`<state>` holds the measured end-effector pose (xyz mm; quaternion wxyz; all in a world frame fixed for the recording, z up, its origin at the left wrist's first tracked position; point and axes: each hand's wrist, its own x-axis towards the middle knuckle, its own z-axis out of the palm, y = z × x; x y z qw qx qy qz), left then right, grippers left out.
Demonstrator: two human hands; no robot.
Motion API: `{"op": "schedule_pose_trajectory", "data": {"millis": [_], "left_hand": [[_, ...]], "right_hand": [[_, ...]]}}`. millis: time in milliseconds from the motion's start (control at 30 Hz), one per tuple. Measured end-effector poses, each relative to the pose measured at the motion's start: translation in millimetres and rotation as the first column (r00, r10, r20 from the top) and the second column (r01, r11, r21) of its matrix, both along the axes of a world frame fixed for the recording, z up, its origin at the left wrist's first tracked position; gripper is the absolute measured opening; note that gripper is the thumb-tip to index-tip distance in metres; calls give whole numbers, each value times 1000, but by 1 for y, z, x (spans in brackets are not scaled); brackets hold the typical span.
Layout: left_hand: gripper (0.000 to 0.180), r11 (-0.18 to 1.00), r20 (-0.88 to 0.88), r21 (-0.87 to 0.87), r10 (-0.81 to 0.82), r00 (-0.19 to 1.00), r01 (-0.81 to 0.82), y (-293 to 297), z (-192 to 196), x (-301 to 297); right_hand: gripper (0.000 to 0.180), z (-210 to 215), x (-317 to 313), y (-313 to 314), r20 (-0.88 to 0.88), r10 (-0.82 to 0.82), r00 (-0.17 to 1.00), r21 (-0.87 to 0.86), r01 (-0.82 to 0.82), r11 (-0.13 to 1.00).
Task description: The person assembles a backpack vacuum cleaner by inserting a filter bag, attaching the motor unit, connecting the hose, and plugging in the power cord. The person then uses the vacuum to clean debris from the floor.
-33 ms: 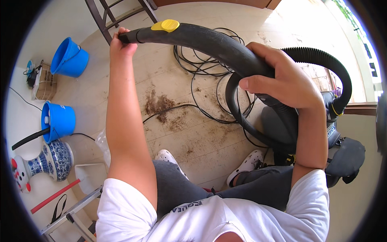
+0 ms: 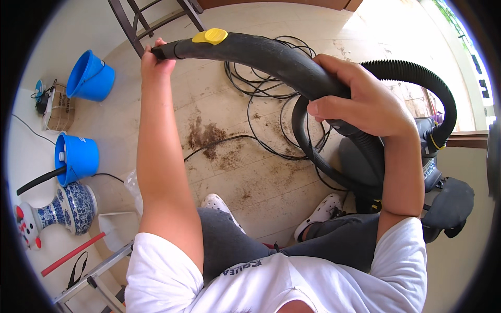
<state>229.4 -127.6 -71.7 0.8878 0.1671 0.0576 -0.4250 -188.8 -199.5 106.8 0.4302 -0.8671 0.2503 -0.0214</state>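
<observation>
Nothing has shifted between the two views; posture and grips match. Left hand [image 2: 156,58] remains closed around the open end of the black vacuum handle tube [image 2: 261,52], beside its yellow slider [image 2: 210,36]; right hand [image 2: 365,101] remains clenched on the tube's bend where the ribbed hose [image 2: 417,78] joins; the tube is held level above the floor [image 2: 235,172], over a dirt patch [image 2: 206,136] and loose black cable [image 2: 271,125].
</observation>
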Motion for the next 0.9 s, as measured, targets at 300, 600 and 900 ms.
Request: {"op": "schedule_pose_trajectory", "data": {"millis": [300, 600, 900], "left_hand": [[23, 761, 276, 594, 108, 955, -258, -3, 24, -34], [18, 796, 332, 496, 196, 923, -348, -14, -8, -21], [15, 879, 206, 331, 288, 935, -344, -8, -16, -18]], "right_hand": [[42, -16, 11, -3, 62, 9, 998, -138, -1, 990], [43, -17, 19, -10, -27, 11, 1000, -210, -16, 977], [35, -37, 31, -23, -4, 75, 997, 163, -73, 984]]}}
